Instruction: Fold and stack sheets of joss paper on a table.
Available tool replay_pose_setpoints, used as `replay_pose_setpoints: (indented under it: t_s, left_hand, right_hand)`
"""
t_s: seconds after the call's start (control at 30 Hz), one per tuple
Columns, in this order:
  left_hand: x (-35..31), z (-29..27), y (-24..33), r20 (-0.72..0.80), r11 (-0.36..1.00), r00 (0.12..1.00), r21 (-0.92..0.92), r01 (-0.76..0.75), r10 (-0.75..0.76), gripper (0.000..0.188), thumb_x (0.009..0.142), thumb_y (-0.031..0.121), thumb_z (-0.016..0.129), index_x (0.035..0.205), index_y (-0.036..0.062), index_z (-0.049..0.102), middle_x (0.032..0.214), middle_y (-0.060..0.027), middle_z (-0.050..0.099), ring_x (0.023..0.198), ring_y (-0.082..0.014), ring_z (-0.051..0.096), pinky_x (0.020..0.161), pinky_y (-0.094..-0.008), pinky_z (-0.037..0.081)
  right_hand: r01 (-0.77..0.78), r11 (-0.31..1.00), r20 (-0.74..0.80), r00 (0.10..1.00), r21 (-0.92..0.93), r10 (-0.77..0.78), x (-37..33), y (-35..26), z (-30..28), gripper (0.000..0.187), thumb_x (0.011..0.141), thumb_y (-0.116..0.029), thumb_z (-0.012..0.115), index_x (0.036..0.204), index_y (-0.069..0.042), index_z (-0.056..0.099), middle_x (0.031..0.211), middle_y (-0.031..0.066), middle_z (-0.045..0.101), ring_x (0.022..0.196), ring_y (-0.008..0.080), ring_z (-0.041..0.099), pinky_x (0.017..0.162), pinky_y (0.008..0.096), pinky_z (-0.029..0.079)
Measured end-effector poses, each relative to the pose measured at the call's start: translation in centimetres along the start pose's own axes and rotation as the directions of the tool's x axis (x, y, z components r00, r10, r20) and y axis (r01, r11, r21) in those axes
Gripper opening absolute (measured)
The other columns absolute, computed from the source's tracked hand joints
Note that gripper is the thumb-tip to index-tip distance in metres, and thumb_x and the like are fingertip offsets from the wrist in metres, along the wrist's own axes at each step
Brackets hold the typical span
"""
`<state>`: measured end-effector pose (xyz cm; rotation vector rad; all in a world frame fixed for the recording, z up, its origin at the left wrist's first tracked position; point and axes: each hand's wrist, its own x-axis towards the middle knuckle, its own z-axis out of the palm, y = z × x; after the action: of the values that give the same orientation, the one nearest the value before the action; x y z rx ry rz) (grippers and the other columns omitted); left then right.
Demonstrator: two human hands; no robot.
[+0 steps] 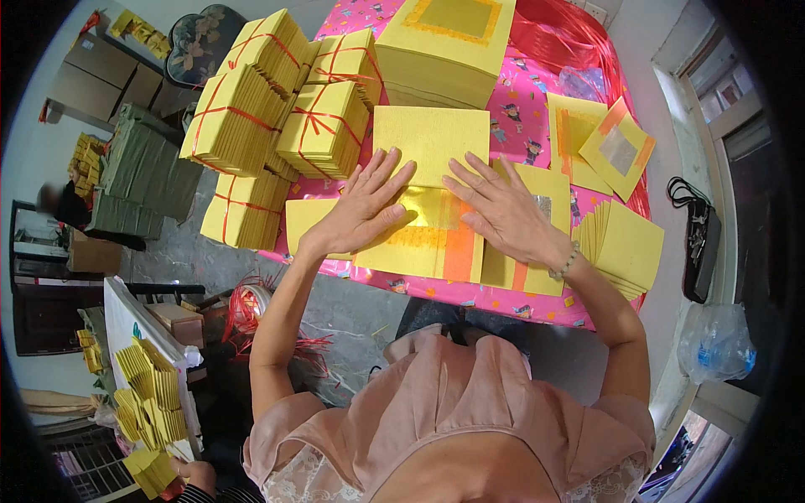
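Yellow paper sheets point(411, 251) with a shiny gold patch and an orange band lie in front of me on a pink patterned tablecloth point(402, 289). A plain yellow flap point(431, 134) stands out at their far side, and its near edge runs between my hands. My left hand point(365, 205) rests on the paper's left part, fingers stretched out. Flat on the right part lies my right hand point(511, 214), its fingers spread, a beaded bracelet at the wrist. Neither hand grips anything. More yellow sheets point(528, 272) stick out under and beside my right hand.
Yellow paper bundles tied with red string point(323, 130) stand at the table's far left. Behind the flap rises a tall paper stack point(440, 71). Red strands point(562, 38), loose sheets point(616, 151) and fanned papers point(620, 243) lie rightward. Another person's hand point(193, 474) touches paper at lower left.
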<state>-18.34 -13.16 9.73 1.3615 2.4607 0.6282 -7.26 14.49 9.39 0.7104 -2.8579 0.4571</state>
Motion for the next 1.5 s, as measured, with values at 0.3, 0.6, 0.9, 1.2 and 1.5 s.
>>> replay_pose_setpoints:
  t_s: [0.3,0.6,0.9,1.2,1.5]
  left_hand:
    - [-1.4,0.1,-0.4,-0.024,0.998,0.999,0.044,0.04,-0.039,0.065,0.104,0.051,0.035,0.158,0.0181,0.022,0.165,-0.0097,0.013,0.153,-0.034,0.003,0.121,-0.0515,0.006]
    - [-0.5,-0.8,-0.8,-0.439,0.914,0.893,-0.396,-0.09,-0.102,0.037,0.102,0.028,0.054,0.13,0.007,0.063,0.137,-0.017,0.057,0.125,-0.0281,0.055,0.105,-0.04,0.042]
    - [1.3,-1.4,0.4,-0.42,0.826,0.748,-0.48,0.297,-0.513,0.065,0.091,0.049,0.064,0.127,-0.0043,0.057,0.084,-0.0119,0.066,0.077,-0.0174,0.064,0.07,-0.0316,0.051]
    - [2.9,-2.8,1.3,-0.172,0.604,0.771,-0.732,0.316,-0.613,0.074,0.089,0.034,0.072,0.138,-0.0111,0.041,0.081,-0.0085,0.062,0.076,-0.0149,0.065,0.066,-0.0264,0.053]
    - [1.9,-0.8,1.3,-0.331,0.448,0.825,-0.888,-0.108,-0.458,0.046,0.092,0.008,0.068,0.133,-0.0055,0.051,0.111,-0.0109,0.067,0.099,-0.0151,0.066,0.081,-0.0307,0.058]
  right_hand:
    - [-0.008,0.992,0.004,1.0,-0.123,0.009,0.1,-0.3,-0.1,0.05,0.102,-0.036,0.046,0.147,-0.015,0.043,0.156,0.0074,0.037,0.146,0.0262,0.03,0.119,0.0564,0.02]
    - [0.041,0.997,-0.324,0.944,-0.067,-0.061,2.4,0.6,0.7,0.031,0.087,-0.026,0.07,0.113,-0.008,0.067,0.118,0.0083,0.067,0.117,0.0258,0.059,0.106,0.0477,0.041]
    - [0.214,0.944,-0.469,0.827,-0.25,-0.311,3.3,2.2,1.8,0.025,0.083,-0.018,0.073,0.103,-0.004,0.066,0.102,0.0117,0.071,0.094,0.025,0.07,0.082,0.0349,0.057]
    - [0.224,0.949,-0.526,0.792,-0.221,-0.309,3.1,2.8,2.0,0.024,0.085,-0.018,0.072,0.104,-0.004,0.068,0.102,0.0118,0.072,0.094,0.0251,0.071,0.081,0.0356,0.058]
    - [0.004,1.0,-0.66,0.751,0.029,0.016,0.8,0.2,0.3,0.028,0.085,-0.017,0.073,0.11,-0.005,0.067,0.117,0.0149,0.066,0.112,0.0309,0.063,0.095,0.0412,0.05]
